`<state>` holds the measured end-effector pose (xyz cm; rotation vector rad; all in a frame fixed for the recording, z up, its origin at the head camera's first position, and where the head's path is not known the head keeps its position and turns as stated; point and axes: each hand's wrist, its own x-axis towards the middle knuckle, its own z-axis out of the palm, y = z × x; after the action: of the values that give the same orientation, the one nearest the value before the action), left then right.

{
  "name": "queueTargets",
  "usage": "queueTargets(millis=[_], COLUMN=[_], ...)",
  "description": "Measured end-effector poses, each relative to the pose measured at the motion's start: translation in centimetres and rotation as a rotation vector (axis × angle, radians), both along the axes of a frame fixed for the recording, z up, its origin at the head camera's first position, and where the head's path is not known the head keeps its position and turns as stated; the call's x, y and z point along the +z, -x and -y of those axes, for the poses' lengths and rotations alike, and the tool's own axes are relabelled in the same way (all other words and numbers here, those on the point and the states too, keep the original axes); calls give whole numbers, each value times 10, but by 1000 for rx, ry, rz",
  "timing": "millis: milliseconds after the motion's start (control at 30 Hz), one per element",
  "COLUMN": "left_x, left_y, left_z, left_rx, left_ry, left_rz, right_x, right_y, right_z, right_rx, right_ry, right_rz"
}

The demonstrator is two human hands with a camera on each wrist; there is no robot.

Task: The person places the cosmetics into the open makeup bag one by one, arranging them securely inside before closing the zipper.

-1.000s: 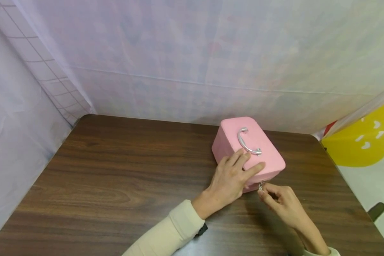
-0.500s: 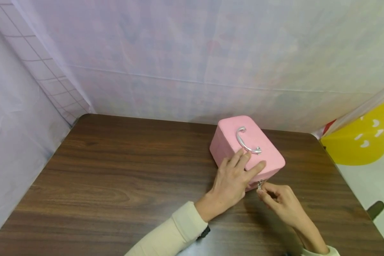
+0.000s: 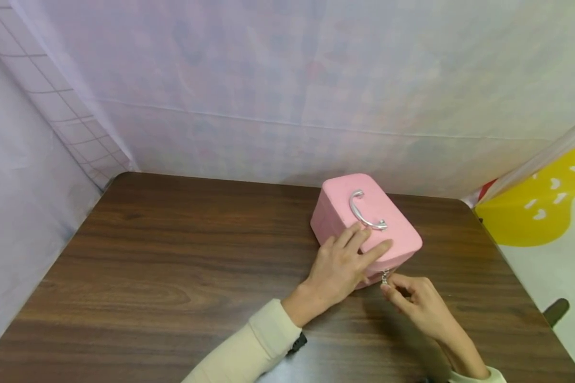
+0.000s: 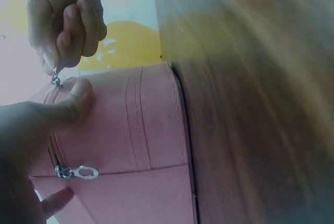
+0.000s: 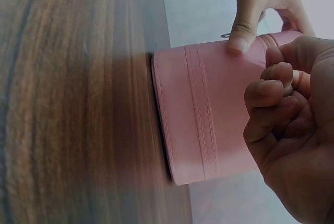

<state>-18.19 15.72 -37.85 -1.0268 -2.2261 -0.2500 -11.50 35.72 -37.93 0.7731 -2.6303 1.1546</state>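
Note:
A pink vanity case [image 3: 388, 221] with a silver handle [image 3: 364, 213] stands upright on the table, lid down. My left hand [image 3: 337, 268] lies over its near left corner, with fairly straight fingers spread on the lid. In the left wrist view, its thumb [image 4: 78, 96] presses the case's side just below the zip. My right hand [image 3: 424, 306] pinches a metal zipper pull [image 3: 385, 277] at the near corner between thumb and forefinger. In the left wrist view, a second zipper pull [image 4: 86, 172] hangs free farther along the zip. The right wrist view hides the pinched pull behind the fingers.
The dark wooden table [image 3: 172, 255] extends left of the case and around it. A pale curtain [image 3: 268, 106] hangs right behind the table's back edge. A yellow patterned shape [image 3: 532, 207] shows beyond the right edge.
The whole head view has shifted slightly, so case and table appear a little farther left. Both hands keep their holds, and the case shows no clear movement on the table.

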Motion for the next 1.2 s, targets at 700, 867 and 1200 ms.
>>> queueTargets(millis=[700, 867, 1200], left_x=[0, -3, -2], left_y=[41, 44, 45], left_z=[27, 27, 24], left_rx=[-208, -242, -203], left_ry=[-38, -87, -134], left_rz=[150, 207, 79], right_x=[6, 5, 11], right_y=[-1, 0, -2], right_z=[-4, -4, 4], right_rx=[-22, -11, -6], right_ry=[-44, -29, -8], right_rz=[60, 51, 4])
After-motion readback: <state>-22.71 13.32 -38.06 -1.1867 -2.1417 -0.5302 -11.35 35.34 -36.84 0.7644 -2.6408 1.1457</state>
